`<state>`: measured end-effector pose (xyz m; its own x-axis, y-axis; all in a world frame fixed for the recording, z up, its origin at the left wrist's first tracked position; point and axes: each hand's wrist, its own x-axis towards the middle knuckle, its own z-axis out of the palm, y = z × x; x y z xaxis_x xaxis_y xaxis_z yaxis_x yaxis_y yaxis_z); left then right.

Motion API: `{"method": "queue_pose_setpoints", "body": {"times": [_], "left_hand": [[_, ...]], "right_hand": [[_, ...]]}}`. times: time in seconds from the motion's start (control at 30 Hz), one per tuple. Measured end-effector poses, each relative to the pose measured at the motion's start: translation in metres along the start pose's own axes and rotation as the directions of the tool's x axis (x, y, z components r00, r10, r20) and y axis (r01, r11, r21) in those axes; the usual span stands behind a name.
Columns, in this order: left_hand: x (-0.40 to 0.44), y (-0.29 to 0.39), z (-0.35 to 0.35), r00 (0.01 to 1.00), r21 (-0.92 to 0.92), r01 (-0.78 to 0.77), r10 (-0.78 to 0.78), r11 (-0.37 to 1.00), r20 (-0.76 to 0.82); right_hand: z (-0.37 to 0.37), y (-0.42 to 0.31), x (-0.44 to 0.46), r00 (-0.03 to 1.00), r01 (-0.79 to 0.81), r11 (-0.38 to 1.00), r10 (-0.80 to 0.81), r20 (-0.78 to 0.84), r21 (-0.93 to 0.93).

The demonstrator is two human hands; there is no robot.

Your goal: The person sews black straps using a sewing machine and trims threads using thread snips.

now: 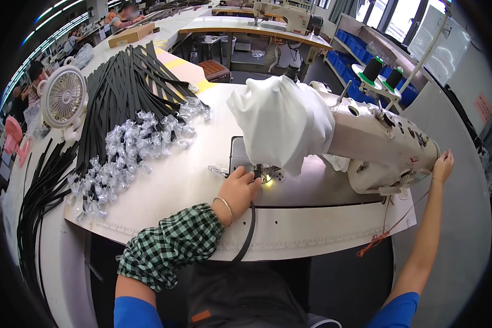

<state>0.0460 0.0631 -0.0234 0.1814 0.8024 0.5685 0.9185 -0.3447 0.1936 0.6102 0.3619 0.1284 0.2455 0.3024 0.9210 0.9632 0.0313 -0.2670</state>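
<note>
A sewing machine [385,131] stands on the white table, its head draped in a white cloth [281,117]. My left hand [239,191] is beside the lit needle area, fingers closed on a black strap [249,235] that hangs over the table's front edge. A clear plastic-wrapped end [217,170] shows just left of the needle plate [239,156]. At the machine's far right end, my right hand [444,165] is curled round the handwheel, which it mostly hides.
Many black straps [128,76] with plastic-wrapped ends [142,139] lie on the table's left. More straps [35,218] hang off that side, near a white fan [64,98]. Thread cones [373,70] stand behind the machine. Reddish threads [374,243] dangle at the front edge.
</note>
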Motion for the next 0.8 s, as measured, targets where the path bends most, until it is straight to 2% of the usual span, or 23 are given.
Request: {"method": "queue_pose_setpoints", "body": {"times": [0.03,0.07,0.1,0.17,0.2,0.27,0.3,0.37,0.4,0.47,0.6,0.67,0.8], "left_hand": [[0.000,0.000,0.000,1.000,-0.003,0.004,-0.004,1.000,0.002],[-0.001,0.000,0.001,1.000,-0.006,0.009,-0.009,1.000,0.006],[-0.001,0.001,0.000,1.000,-0.006,0.011,-0.011,1.000,0.003],[0.000,0.002,0.000,1.000,0.007,0.018,-0.018,1.000,0.005],[0.001,0.001,0.000,1.000,0.009,0.022,-0.022,1.000,0.000],[-0.001,0.001,0.001,1.000,-0.007,0.018,-0.018,1.000,0.012],[-0.001,0.001,0.001,1.000,-0.006,0.023,-0.023,1.000,0.013],[-0.001,0.001,0.001,1.000,-0.001,0.011,-0.011,1.000,-0.003],[-0.001,0.001,0.000,1.000,-0.002,0.010,-0.010,1.000,-0.002],[0.001,0.000,-0.002,0.999,-0.011,0.025,-0.025,1.000,0.022],[0.003,0.005,-0.008,0.999,0.028,0.036,-0.036,0.999,-0.025],[0.005,0.002,-0.003,0.995,0.011,-0.101,0.102,0.995,-0.017],[0.001,0.003,0.002,0.998,0.052,-0.056,0.057,0.997,-0.026]], "right_hand": [[0.010,0.017,0.016,0.936,-0.081,0.991,0.113,0.334,-0.108],[0.019,0.031,0.027,0.751,-0.118,0.964,0.243,0.614,-0.236],[0.028,0.047,0.029,0.753,-0.116,0.965,0.239,0.613,-0.234],[0.045,0.072,0.019,0.827,-0.228,0.966,0.123,0.549,0.126],[0.035,0.057,0.019,0.828,-0.225,0.966,0.118,0.549,0.131],[0.002,0.017,0.011,0.583,-0.530,0.846,0.415,0.698,-0.060],[0.006,0.024,0.006,0.581,-0.529,0.847,0.412,0.702,-0.059],[0.017,0.045,-0.012,0.680,-0.590,0.795,0.395,0.617,0.141],[0.030,0.071,-0.029,0.680,-0.590,0.795,0.397,0.617,0.139],[0.059,0.116,-0.060,0.862,-0.467,0.711,0.236,0.448,0.525],[0.033,0.077,-0.074,0.833,-0.541,0.611,0.292,0.471,0.578],[0.031,0.076,-0.073,0.811,-0.564,0.646,0.316,0.492,0.514],[0.035,0.084,-0.070,0.815,-0.549,0.691,0.316,0.486,0.470]]}}
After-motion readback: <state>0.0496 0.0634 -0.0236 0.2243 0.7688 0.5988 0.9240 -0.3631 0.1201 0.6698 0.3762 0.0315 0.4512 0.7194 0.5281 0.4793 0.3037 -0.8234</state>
